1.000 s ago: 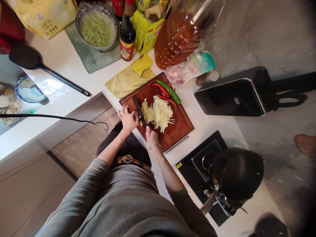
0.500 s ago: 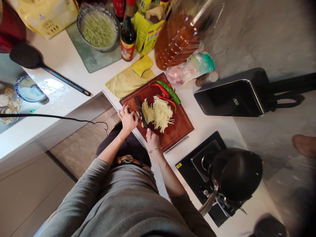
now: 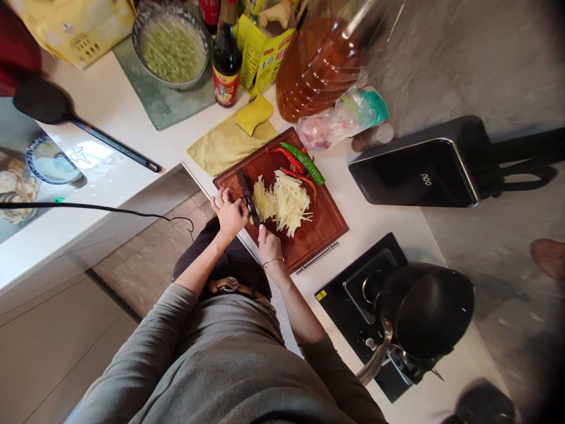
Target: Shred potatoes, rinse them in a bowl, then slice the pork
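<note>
1. A person's right hand (image 3: 270, 244) closes around the handle end of a dark knife (image 3: 246, 189), its blade lying across the near-left part of a wooden cutting board (image 3: 311, 241).
2. The left hand (image 3: 232, 217) rests with bent fingers beside the blade; whether it grips anything under them, I cannot tell.
3. The knife looks stiff and fairly weighty, best held by its handle, clear of the edge.
4. Pale shreds (image 3: 291, 203) lie heaped just beyond the blade, probably light, limp and slippery, easier scooped than pinched.
5. Behind them sit a green pepper (image 3: 312, 166) and red peppers (image 3: 291, 158), likely firm and smooth.
</note>
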`<action>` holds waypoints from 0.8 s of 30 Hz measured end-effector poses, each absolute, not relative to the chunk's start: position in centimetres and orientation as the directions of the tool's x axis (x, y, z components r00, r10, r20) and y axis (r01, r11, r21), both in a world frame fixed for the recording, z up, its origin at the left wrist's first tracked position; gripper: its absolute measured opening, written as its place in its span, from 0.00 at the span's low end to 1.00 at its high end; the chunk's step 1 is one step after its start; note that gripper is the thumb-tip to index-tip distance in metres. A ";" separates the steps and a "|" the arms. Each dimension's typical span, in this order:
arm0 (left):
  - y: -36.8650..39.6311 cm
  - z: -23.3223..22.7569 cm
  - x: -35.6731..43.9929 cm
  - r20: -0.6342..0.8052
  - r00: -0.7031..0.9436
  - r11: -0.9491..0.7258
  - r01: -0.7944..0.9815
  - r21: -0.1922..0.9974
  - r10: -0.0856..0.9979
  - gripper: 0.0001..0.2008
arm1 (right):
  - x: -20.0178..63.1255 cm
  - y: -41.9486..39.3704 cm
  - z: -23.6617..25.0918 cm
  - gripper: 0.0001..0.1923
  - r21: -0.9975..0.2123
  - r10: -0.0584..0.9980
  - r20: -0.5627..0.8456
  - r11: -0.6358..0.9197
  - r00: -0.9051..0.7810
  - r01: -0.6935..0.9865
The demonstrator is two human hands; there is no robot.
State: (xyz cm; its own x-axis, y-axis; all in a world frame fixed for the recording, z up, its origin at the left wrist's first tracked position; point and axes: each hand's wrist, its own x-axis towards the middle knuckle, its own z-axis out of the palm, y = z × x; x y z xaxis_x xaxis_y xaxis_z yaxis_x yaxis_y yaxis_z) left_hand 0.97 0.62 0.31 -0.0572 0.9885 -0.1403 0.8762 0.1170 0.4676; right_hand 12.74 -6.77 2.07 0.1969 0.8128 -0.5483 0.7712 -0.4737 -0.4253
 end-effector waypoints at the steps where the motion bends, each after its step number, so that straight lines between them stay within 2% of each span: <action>1: 0.6 0.3 1.0 -0.140 -0.057 0.117 0.875 0.469 0.989 0.09 | 12.7 -6.6 1.9 0.36 -0.438 0.814 -0.543 -0.485 0.207 0.757; 6: 0.6 0.3 0.6 -0.121 -0.002 0.064 0.860 0.507 0.993 0.11 | 13.4 -5.7 2.3 0.35 -0.574 0.801 -0.537 -0.577 0.265 0.582; 8: 0.8 0.4 0.3 -0.089 0.070 -0.011 0.840 0.543 0.994 0.12 | 13.9 -5.5 2.9 0.34 -0.625 0.748 -0.596 -0.661 0.292 0.415; 11: 1.0 0.9 0.2 -0.026 0.179 -0.130 0.800 0.586 0.984 0.15 | 14.4 -5.4 3.9 0.32 -0.676 0.681 -0.694 -0.728 0.235 0.113; 14: 1.4 1.4 1.2 0.033 0.245 -0.221 0.796 0.563 0.969 0.20 | 14.7 -5.1 4.7 0.31 -0.679 0.654 -0.734 -0.718 0.184 -0.152; 17: 1.8 1.3 3.0 0.076 0.267 -0.265 0.796 0.544 0.961 0.23 | 14.7 -4.9 5.0 0.30 -0.638 0.616 -0.766 -0.689 0.186 -0.344; 20: 2.4 0.5 4.4 0.078 0.239 -0.243 0.809 0.536 0.968 0.23 | 15.0 -5.1 5.3 0.30 -0.613 0.598 -0.777 -0.644 0.199 -0.458; 24: 2.9 -0.4 4.1 0.055 0.206 -0.203 0.815 0.543 0.977 0.18 | 15.7 -5.8 5.4 0.30 -0.620 0.617 -0.762 -0.609 0.197 -0.495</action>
